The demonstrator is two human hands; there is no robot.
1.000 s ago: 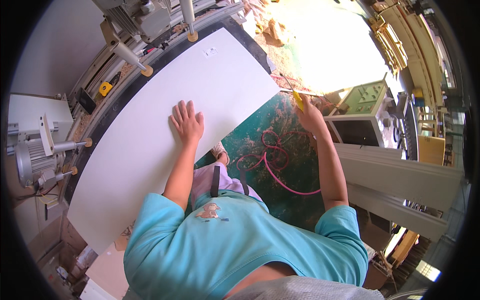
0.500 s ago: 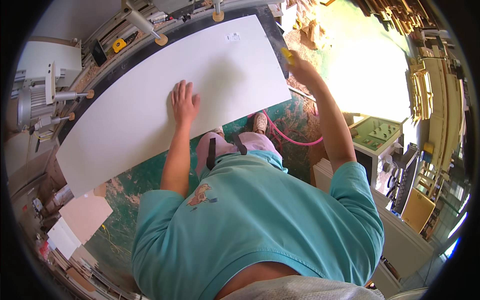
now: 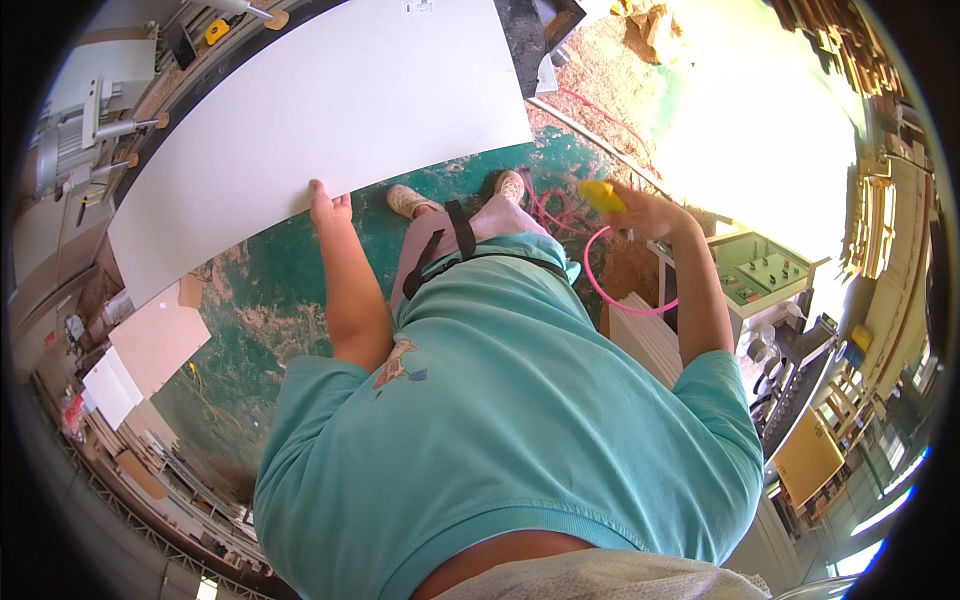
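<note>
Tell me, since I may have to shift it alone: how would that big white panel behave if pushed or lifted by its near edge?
The white panel looks flat and straight-edged, so probably stiff, not floppy. Its wide span likely makes it awkward, perhaps heavy. The left hand grips only its near edge; the smooth face may slip.

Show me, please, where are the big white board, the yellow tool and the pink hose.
White board [image 3: 330, 110], head view: middle of its flat face.
Yellow tool [image 3: 600, 193], head view: the yellow end above the right hand [image 3: 645, 212].
Pink hose [image 3: 600, 285], head view: the loop below the right hand.
</note>
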